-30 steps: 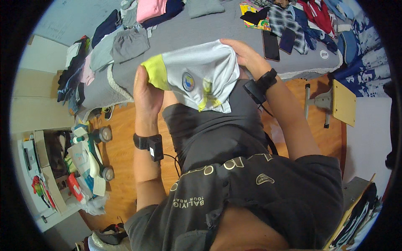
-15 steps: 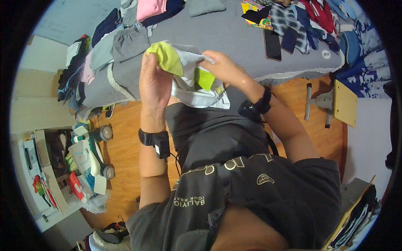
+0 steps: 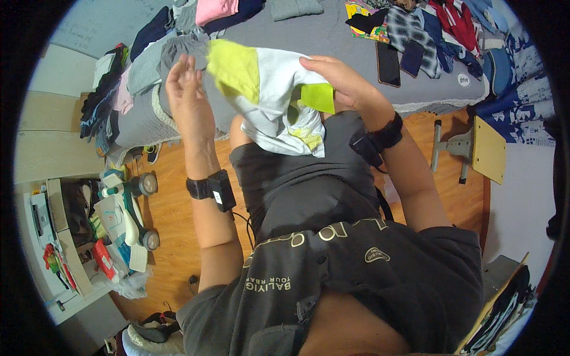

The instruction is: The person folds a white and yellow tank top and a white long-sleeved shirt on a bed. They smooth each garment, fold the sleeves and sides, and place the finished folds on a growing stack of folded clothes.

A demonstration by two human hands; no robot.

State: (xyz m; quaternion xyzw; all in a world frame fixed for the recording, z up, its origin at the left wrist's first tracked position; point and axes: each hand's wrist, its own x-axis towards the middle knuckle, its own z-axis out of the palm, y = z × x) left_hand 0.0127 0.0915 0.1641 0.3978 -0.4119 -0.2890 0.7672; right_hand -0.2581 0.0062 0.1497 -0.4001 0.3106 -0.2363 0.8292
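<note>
A white garment [image 3: 276, 71] with lime-green patches hangs loosely folded above my lap; its exact kind is hard to tell. My right hand [image 3: 344, 83] grips its upper right edge, thumb on top, beside a bright green flap. To the left of the cloth, my left hand [image 3: 189, 92] is raised with its fingers stretched out, apart from the garment and holding nothing. The garment's lower part droops toward my dark shorts [image 3: 285, 184]. Each wrist wears a black strap with a small box.
Ahead lies a grey-covered bed [image 3: 332, 35] with grey folded shorts [image 3: 178, 50], a pink folded cloth [image 3: 215, 10], a phone [image 3: 388, 64] and a clothes pile [image 3: 412, 35]. A yellow-topped stool [image 3: 490, 149] stands right; a cluttered shelf [image 3: 65, 237] and wheeled item [image 3: 133, 213] are left.
My left hand has let go of the garment's lime-green corner and moved left, its fingers opening. The garment has spread wider, and my right hand has shifted slightly right with it.
</note>
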